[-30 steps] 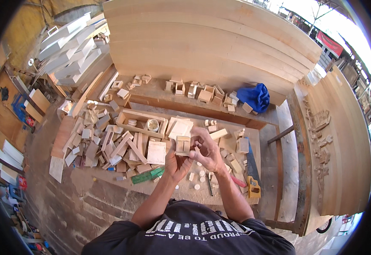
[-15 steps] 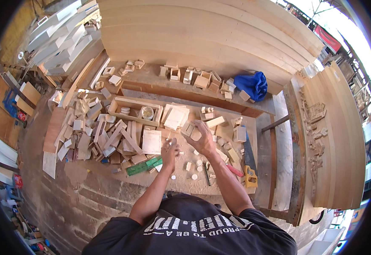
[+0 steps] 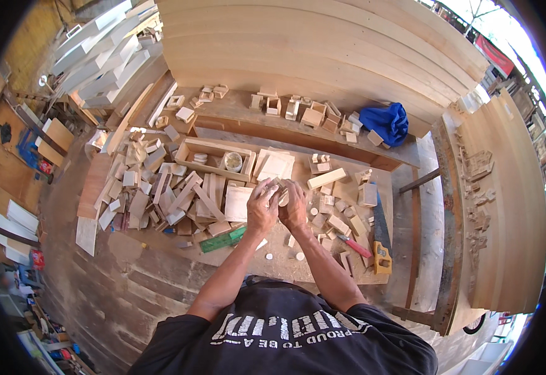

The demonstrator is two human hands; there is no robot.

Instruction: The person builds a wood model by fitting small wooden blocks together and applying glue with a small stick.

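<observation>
Both my hands meet above the middle of the workbench, with fingers closed round a small wooden block (image 3: 282, 197) that they mostly cover. My left hand (image 3: 262, 211) grips it from the left, and my right hand (image 3: 294, 210) wraps it from the right. Just left of them lies a pale square board (image 3: 238, 204), and behind them are stacked square boards (image 3: 275, 164). Small round wooden discs (image 3: 269, 256) and wood offcuts lie on the sawdust-covered bench top (image 3: 260, 265) nearby.
A handsaw (image 3: 382, 228) with a yellow handle lies at the bench's right, near a red-handled tool (image 3: 355, 246). A green ruler-like strip (image 3: 223, 240) lies front left, beside heaped offcuts (image 3: 154, 187). Behind stands a wooden box (image 3: 188, 164) holding a tub (image 3: 233, 162); a blue cloth (image 3: 385, 124) lies farther back.
My left hand has come up and right to meet my right hand at the block. The whole view has shifted slightly, so the bench appears farther right.
</observation>
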